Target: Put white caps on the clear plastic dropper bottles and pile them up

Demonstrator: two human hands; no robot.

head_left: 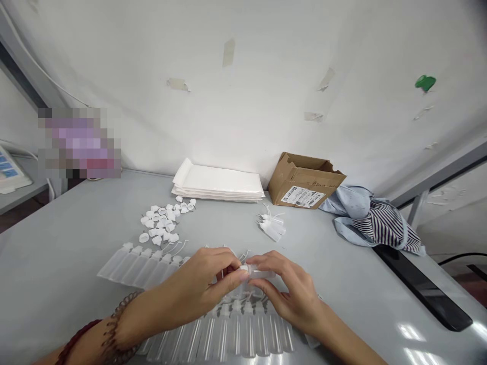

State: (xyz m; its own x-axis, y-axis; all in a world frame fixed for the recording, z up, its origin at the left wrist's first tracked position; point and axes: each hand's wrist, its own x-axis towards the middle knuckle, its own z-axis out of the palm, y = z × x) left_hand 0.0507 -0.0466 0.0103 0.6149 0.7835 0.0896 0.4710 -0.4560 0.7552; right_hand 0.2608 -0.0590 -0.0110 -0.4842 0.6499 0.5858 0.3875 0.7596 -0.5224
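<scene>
Both hands meet over the front middle of the table. My right hand (291, 284) is closed round a small clear plastic bottle (263, 274) lying sideways. At the bottle's neck, my left hand (209, 279) pinches its white cap (244, 268) between thumb and fingers. Below them is a row of several clear bottles (228, 334), partly covered by my arms. Another row of frosted bottles (142, 266) with white tops lies to the left, its right end hidden behind my left hand. Loose white caps (162, 220) are heaped beyond that row.
Two or so small needle-tipped bottles (272, 228) lie past my right hand. White envelopes (220, 182) are stacked against the wall beside an open cardboard box (306, 182). On the right are a blue and striped cloth (376, 218) and a long black object (422, 289).
</scene>
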